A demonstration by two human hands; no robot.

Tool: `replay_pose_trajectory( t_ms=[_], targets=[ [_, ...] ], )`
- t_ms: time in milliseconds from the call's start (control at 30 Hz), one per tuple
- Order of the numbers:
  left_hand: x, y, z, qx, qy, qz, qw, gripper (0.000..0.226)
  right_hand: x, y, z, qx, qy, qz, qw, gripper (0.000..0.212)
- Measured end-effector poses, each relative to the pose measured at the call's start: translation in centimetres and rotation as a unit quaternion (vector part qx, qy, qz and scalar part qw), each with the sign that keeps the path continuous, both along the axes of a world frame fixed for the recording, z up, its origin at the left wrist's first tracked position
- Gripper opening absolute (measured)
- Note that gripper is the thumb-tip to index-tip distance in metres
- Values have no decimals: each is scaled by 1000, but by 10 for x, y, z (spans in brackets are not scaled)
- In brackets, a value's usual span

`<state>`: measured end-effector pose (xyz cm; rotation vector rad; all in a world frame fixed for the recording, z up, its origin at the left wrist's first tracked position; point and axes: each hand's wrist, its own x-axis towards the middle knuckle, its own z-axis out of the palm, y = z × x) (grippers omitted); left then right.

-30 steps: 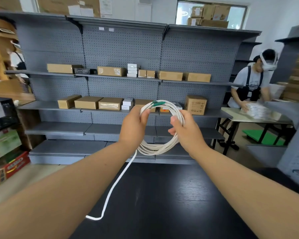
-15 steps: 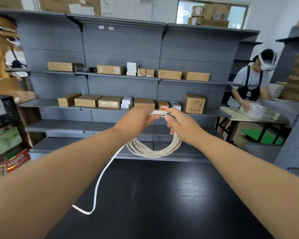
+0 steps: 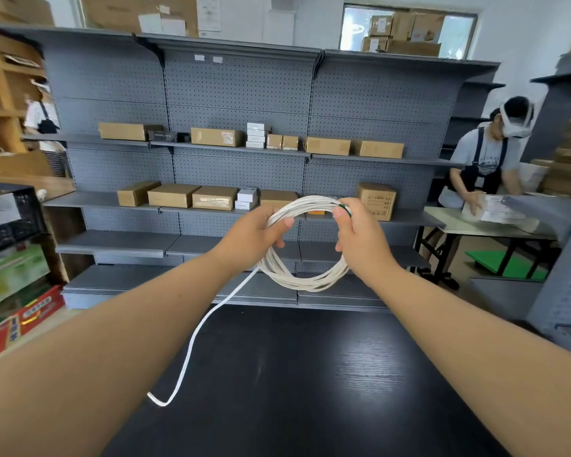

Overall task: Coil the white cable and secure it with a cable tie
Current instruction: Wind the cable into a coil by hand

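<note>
The white cable [image 3: 305, 281] is wound into a round coil of several loops, held upright in the air above the black table [image 3: 310, 384]. My left hand [image 3: 256, 237] grips the coil's upper left side. My right hand [image 3: 360, 235] grips its upper right side, where a small green piece [image 3: 344, 207], perhaps the cable tie, shows at the fingertips. A loose tail of the cable [image 3: 192, 351] hangs from the left side of the coil down to the table's left edge, ending in a bent tip.
Grey pegboard shelving [image 3: 238, 94] with cardboard boxes stands behind the table. A person with a headset [image 3: 488, 153] works at a table on the right. Another person [image 3: 43, 120] stands far left. Coloured cartons [image 3: 17, 308] sit at the left.
My hands, close together at the coil's top half a second ago, have moved apart to its two upper sides. The coil now stands rounder and more open. The loose tail has shifted slightly.
</note>
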<state>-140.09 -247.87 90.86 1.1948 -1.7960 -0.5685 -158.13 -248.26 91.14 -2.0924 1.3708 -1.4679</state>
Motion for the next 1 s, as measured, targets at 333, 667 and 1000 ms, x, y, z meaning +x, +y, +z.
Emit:
replay_pose_trajectory(
  t_ms=[333, 667, 1000],
  targets=[
    [1, 3, -12, -100, 1, 99, 990, 26, 11, 5, -16, 86, -5, 31, 996, 26],
    [20, -9, 1, -141, -85, 92, 982, 20, 12, -4, 6, 7, 61, 35, 997, 58],
    [27, -18, 2, -139, -124, 10, 982, 35, 31, -6, 8, 64, 166, 98, 979, 35]
  ],
)
